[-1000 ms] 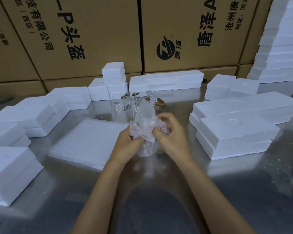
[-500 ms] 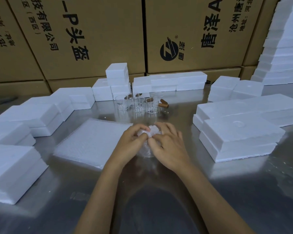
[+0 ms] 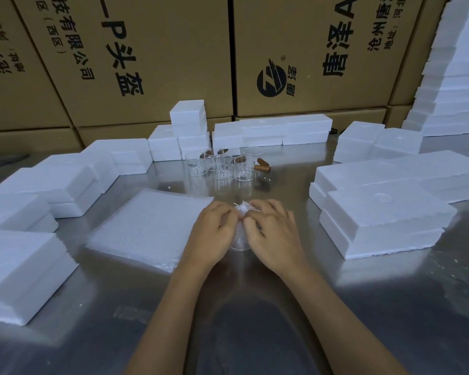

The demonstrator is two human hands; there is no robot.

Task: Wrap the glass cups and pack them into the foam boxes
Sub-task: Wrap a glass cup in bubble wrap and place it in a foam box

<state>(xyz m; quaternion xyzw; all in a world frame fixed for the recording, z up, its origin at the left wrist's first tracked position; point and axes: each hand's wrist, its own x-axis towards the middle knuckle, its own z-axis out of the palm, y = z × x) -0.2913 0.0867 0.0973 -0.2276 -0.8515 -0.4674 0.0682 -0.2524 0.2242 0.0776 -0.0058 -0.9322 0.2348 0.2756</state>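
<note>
I saw white foam boxes ringing the steel surface along its left, far and right edges, with printed cardboard cartons walled up behind. A cluster of bare glass cups stood upright toward the far edge, wooden handles showing among them. A stack of bubble wrap sheets lay flat just left of my hands. The wrapped glass cup stood upright mid-surface, its axis vertical and its crumpled wrap bunched at the top. My left hand and right hand were together, both pressed around it, fingertips pinching the bunched wrap down at its mouth.
</note>
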